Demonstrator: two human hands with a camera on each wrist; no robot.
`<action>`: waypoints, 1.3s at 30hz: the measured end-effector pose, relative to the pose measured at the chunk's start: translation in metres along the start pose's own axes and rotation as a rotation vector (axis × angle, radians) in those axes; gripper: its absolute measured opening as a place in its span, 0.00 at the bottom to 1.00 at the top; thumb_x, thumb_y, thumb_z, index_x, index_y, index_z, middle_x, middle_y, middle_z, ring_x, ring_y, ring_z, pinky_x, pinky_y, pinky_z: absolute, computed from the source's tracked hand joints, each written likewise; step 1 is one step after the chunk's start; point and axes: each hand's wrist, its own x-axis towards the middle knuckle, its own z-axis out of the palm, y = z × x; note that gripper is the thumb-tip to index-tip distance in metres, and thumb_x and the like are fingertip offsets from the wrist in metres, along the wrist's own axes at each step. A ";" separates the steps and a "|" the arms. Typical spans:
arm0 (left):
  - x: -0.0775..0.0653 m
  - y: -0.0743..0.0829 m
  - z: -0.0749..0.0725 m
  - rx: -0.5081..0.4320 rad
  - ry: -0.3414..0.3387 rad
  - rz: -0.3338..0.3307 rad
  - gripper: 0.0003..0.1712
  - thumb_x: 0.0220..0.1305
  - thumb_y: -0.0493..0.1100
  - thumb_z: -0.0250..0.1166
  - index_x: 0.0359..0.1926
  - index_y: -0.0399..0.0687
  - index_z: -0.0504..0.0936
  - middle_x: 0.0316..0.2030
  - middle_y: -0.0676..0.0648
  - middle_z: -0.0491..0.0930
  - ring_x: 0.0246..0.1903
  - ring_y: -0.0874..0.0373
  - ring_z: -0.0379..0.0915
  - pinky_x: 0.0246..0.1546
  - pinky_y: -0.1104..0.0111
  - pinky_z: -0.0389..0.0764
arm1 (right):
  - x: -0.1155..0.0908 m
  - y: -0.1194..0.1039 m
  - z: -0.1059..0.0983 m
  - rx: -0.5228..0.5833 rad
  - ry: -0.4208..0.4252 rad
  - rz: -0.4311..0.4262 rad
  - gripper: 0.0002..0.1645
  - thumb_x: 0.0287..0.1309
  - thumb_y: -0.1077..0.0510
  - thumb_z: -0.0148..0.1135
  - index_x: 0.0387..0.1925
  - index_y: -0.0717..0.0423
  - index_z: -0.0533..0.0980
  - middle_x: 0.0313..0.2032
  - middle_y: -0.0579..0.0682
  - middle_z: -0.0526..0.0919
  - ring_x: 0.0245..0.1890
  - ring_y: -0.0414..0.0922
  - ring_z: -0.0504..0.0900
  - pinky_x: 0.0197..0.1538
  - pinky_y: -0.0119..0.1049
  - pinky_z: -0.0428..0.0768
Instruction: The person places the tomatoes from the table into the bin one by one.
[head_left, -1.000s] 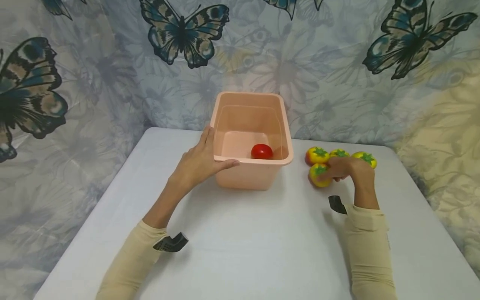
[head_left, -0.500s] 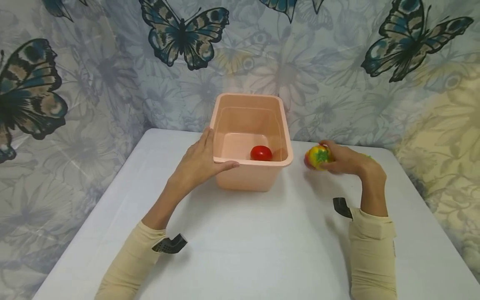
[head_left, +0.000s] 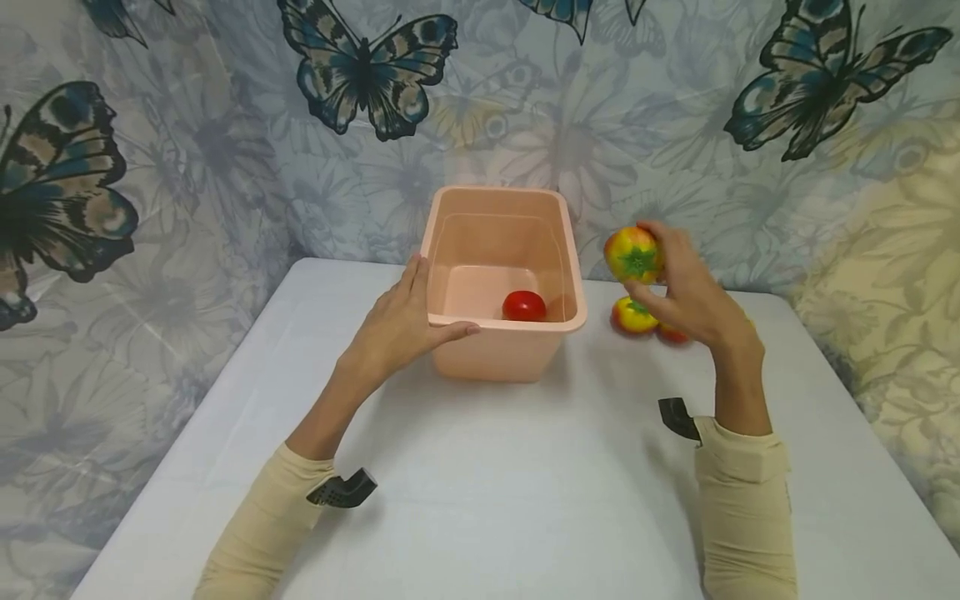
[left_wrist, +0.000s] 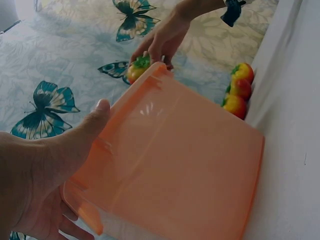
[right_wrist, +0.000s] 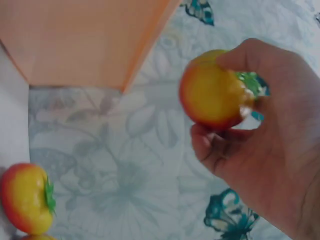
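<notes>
My left hand (head_left: 393, 329) rests at the near left corner of a peach plastic bin (head_left: 491, 354), fingers straight along its left side and thumb over the front rim. Inside the bin lies a smooth red round fruit (head_left: 524, 306). My right hand (head_left: 693, 296) holds a yellow-and-red persimmon (head_left: 632, 254) with a green leafy top, raised above the table right of the bin. The right wrist view shows thumb and fingers around this persimmon (right_wrist: 212, 92). Below the right hand sit more persimmons (head_left: 632, 317), partly hidden by it; the left wrist view shows three persimmons (left_wrist: 240, 89) in a row.
The white table (head_left: 480, 492) carries the bin near its back edge. Behind it hangs a floral cloth backdrop (head_left: 585, 133) with large butterfly prints. Black wrist cameras (head_left: 342, 488) are strapped over both beige sleeves (head_left: 746, 508).
My right hand has taken hold of one persimmon from the group and lifted it off the table, up beside the bin's right rim. My left hand and the bin have stayed put.
</notes>
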 end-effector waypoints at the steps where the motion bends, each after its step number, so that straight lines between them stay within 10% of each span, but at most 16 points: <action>1: 0.000 0.000 0.000 0.000 0.000 0.000 0.78 0.55 0.84 0.63 0.84 0.41 0.37 0.85 0.39 0.38 0.80 0.35 0.53 0.77 0.42 0.64 | 0.001 -0.003 0.002 -0.007 0.028 -0.022 0.51 0.59 0.63 0.69 0.79 0.59 0.53 0.63 0.68 0.66 0.58 0.62 0.66 0.56 0.58 0.71; 6: 0.000 0.000 0.001 0.006 0.002 -0.001 0.78 0.55 0.84 0.63 0.84 0.40 0.38 0.85 0.40 0.38 0.81 0.36 0.53 0.77 0.43 0.64 | 0.009 -0.019 0.017 -0.037 0.127 -0.085 0.58 0.51 0.64 0.80 0.77 0.61 0.55 0.64 0.67 0.69 0.61 0.62 0.69 0.59 0.59 0.76; 12: -0.001 0.001 0.000 0.003 -0.003 -0.004 0.77 0.55 0.84 0.63 0.84 0.41 0.37 0.85 0.40 0.38 0.81 0.36 0.53 0.77 0.43 0.64 | 0.016 -0.033 0.037 0.063 0.107 -0.056 0.54 0.58 0.64 0.73 0.74 0.64 0.47 0.63 0.68 0.70 0.59 0.60 0.74 0.65 0.33 0.75; 19: 0.000 0.001 0.001 0.001 -0.003 -0.007 0.77 0.55 0.84 0.64 0.85 0.42 0.37 0.85 0.40 0.38 0.80 0.36 0.53 0.77 0.42 0.64 | 0.019 -0.042 0.050 0.078 -0.013 -0.102 0.51 0.63 0.65 0.67 0.78 0.61 0.47 0.65 0.67 0.65 0.63 0.59 0.71 0.68 0.60 0.75; 39: -0.001 -0.001 0.002 0.006 -0.004 -0.012 0.77 0.55 0.84 0.63 0.85 0.42 0.37 0.85 0.39 0.39 0.80 0.35 0.55 0.75 0.42 0.67 | 0.022 -0.061 0.066 0.105 -0.154 -0.174 0.50 0.71 0.60 0.65 0.84 0.48 0.49 0.68 0.59 0.71 0.59 0.55 0.79 0.60 0.56 0.83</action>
